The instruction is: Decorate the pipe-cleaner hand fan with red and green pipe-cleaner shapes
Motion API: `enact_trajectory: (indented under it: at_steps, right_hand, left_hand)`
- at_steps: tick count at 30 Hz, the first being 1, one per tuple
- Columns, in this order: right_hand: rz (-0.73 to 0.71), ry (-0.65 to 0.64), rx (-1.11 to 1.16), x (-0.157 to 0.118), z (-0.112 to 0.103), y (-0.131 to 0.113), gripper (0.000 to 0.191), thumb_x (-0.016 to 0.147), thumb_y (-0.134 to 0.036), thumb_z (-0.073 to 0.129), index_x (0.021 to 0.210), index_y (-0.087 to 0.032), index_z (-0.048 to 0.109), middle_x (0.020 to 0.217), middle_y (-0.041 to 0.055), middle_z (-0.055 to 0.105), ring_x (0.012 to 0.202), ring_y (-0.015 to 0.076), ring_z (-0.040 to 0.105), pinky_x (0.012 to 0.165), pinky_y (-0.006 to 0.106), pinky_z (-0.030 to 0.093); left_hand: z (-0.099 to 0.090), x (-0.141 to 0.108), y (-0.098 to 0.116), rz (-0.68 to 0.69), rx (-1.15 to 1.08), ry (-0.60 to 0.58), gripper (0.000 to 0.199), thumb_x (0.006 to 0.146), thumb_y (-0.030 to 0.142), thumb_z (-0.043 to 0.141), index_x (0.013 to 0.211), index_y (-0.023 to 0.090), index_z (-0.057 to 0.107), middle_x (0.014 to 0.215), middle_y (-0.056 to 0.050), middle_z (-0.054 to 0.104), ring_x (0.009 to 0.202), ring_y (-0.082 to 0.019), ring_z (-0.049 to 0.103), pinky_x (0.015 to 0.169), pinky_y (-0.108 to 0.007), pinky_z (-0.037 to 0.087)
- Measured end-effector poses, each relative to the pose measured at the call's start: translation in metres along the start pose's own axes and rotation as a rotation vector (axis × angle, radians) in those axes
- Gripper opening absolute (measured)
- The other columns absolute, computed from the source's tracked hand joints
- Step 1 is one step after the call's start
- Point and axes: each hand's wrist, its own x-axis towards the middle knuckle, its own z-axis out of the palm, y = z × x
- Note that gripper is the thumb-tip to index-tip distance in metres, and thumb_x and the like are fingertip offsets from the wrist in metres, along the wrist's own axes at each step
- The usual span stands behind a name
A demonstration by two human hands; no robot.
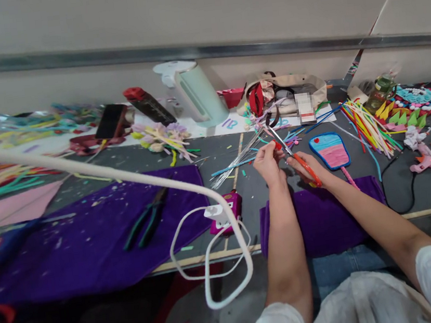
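Note:
My left hand (269,166) is closed in a pinch on a small red piece (277,145), whose exact kind I cannot make out. Orange-handled scissors (304,165) are gripped in my right hand (315,171), their blades pointing up and away beside the red piece. To the right lies a fan-shaped craft piece (330,151) in blue and pink with a small red heart and a pink stick. Under my forearms sits a folded purple cloth (325,221). Thin silvery wires (239,159) and a blue pipe cleaner (227,169) lie left of my hands.
A white cable (155,182) arches across the left foreground to a purple power strip (234,206). Pliers (148,222) rest on purple cloth. At the back stand a kettle (201,95) and a bag (308,84). Pipe cleaners (368,127) and a pink glue gun (427,159) lie right.

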Motion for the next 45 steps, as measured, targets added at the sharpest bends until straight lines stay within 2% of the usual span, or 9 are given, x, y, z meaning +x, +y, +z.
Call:
enact_trajectory:
  at_steps: [4,8,12,15,18,24,32,39,45]
  right_hand:
    - [0.051,-0.087,-0.367,-0.002,-0.006,-0.004,0.031,0.080,-0.042,0.067,0.099,-0.018,0.061,0.081,0.0006,0.065,0.074,0.0162,0.060,0.065,0.025,0.044]
    - [-0.032,-0.145,-0.810,-0.022,-0.008,-0.007,0.040,0.085,-0.031,0.062,0.122,-0.017,0.059,0.106,0.0123,0.067,0.095,0.0244,0.065,0.077,0.031,0.046]
    - [-0.101,-0.250,-1.008,-0.034,-0.013,-0.011,0.037,0.088,-0.031,0.061,0.122,-0.015,0.062,0.111,0.0179,0.067,0.105,0.0291,0.063,0.088,0.036,0.046]
    - [-0.139,-0.082,-0.833,-0.028,-0.028,-0.014,0.028,0.093,-0.035,0.054,0.109,-0.016,0.067,0.103,0.0154,0.070,0.099,0.0276,0.064,0.089,0.038,0.047]
    - [-0.179,0.203,-0.359,-0.013,-0.045,-0.015,0.027,0.091,-0.038,0.057,0.107,-0.018,0.065,0.102,0.0096,0.071,0.090,0.0212,0.064,0.080,0.033,0.051]
    - [-0.092,0.239,0.285,0.000,-0.065,-0.010,0.026,0.074,-0.044,0.071,0.078,-0.019,0.064,0.064,-0.0034,0.060,0.053,0.0101,0.049,0.050,0.023,0.040]
    - [0.047,0.136,0.317,-0.009,-0.095,-0.007,0.024,0.068,-0.038,0.076,0.065,-0.020,0.061,0.052,-0.0054,0.052,0.045,0.0081,0.043,0.046,0.023,0.034]
    - [0.101,0.151,0.406,-0.013,-0.093,0.002,0.031,0.069,-0.046,0.076,0.075,-0.019,0.064,0.056,-0.0053,0.057,0.045,0.0079,0.048,0.046,0.022,0.039]
    - [0.054,0.171,0.386,-0.014,-0.095,0.009,0.028,0.074,-0.044,0.073,0.074,-0.018,0.065,0.052,-0.0055,0.055,0.044,0.0071,0.047,0.045,0.022,0.036]
  left_hand:
    - [0.004,-0.003,0.003,0.089,-0.102,0.058,0.026,0.059,0.034,0.080,0.072,0.015,0.067,0.061,0.004,0.065,0.050,-0.006,0.058,0.049,-0.017,0.047]
    - [0.008,-0.008,0.003,0.029,-0.142,-0.002,0.021,0.062,0.030,0.077,0.073,0.015,0.067,0.065,0.001,0.068,0.055,-0.010,0.065,0.056,-0.020,0.052]
    - [0.011,-0.014,0.001,-0.054,-0.138,-0.071,0.022,0.062,0.028,0.078,0.076,0.015,0.068,0.067,0.000,0.071,0.057,-0.011,0.067,0.057,-0.020,0.053]
    - [0.014,-0.018,-0.002,-0.124,-0.128,-0.100,0.025,0.061,0.030,0.081,0.076,0.015,0.068,0.070,-0.002,0.072,0.058,-0.011,0.068,0.058,-0.020,0.053]
    - [0.018,-0.026,-0.007,-0.183,-0.115,-0.158,0.029,0.059,0.032,0.082,0.077,0.015,0.069,0.071,-0.002,0.073,0.060,-0.011,0.068,0.059,-0.021,0.053]
    - [0.029,-0.043,-0.022,-0.296,-0.004,-0.317,0.031,0.054,0.033,0.085,0.075,0.014,0.072,0.067,-0.001,0.070,0.057,-0.010,0.065,0.056,-0.022,0.053]
    - [0.030,-0.044,-0.028,-0.286,0.160,-0.376,0.030,0.054,0.034,0.087,0.072,0.014,0.072,0.063,0.000,0.068,0.052,-0.010,0.062,0.055,-0.023,0.054]
    - [0.029,-0.047,-0.031,-0.324,0.263,-0.443,0.028,0.057,0.033,0.086,0.074,0.015,0.074,0.062,-0.001,0.069,0.053,-0.011,0.063,0.057,-0.023,0.052]
    - [0.031,-0.055,-0.027,-0.235,0.370,-0.501,0.021,0.062,0.030,0.083,0.076,0.016,0.077,0.067,-0.002,0.072,0.057,-0.012,0.064,0.063,-0.024,0.054]
